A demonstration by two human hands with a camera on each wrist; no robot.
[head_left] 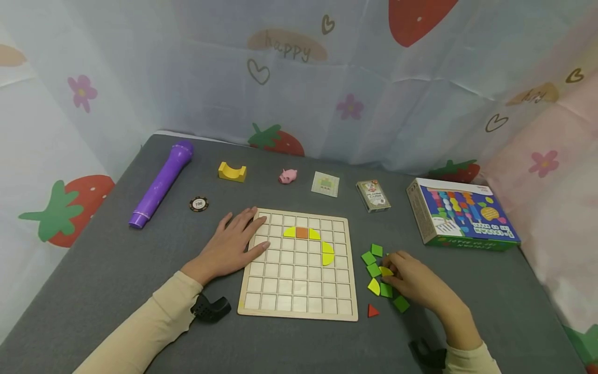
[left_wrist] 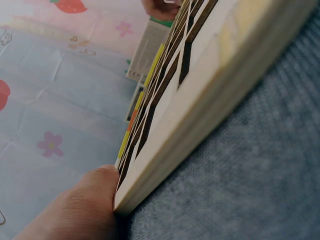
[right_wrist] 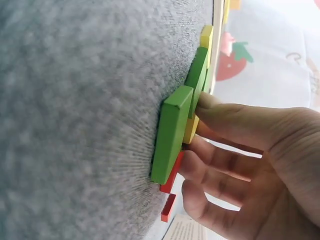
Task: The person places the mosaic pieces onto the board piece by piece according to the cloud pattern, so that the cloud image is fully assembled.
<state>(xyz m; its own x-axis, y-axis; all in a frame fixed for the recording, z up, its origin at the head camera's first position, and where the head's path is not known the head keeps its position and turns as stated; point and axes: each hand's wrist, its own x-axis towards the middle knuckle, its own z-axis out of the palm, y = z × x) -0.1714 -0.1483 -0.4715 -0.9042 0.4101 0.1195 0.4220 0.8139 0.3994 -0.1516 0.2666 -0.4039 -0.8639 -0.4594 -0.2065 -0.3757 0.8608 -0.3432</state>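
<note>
A wooden grid board [head_left: 299, 313] lies on the grey cloth. My left hand [head_left: 233, 244] rests on its upper left edge with fingers spread; the left wrist view shows the thumb [left_wrist: 95, 192] at the board's corner. Set in the cells are yellow quarter-circle tiles [head_left: 328, 253] and an orange square tile [head_left: 302, 232]. To the right of the board, my right hand [head_left: 413, 278] pinches a yellow quarter-circle tile [right_wrist: 191, 129] between thumb and fingers, low among loose tiles. Green square tiles [right_wrist: 172, 135], another yellow tile [head_left: 374, 286] and a red triangle tile [head_left: 372, 310] lie around it.
Behind the board lie a poker chip [head_left: 199, 204], a yellow arch block [head_left: 232, 172], a pink pig figure [head_left: 287, 176], a pattern card [head_left: 325, 184] and a playing-card box [head_left: 372, 196]. A purple microphone [head_left: 161, 184] is at left, a game box [head_left: 462, 214] at right.
</note>
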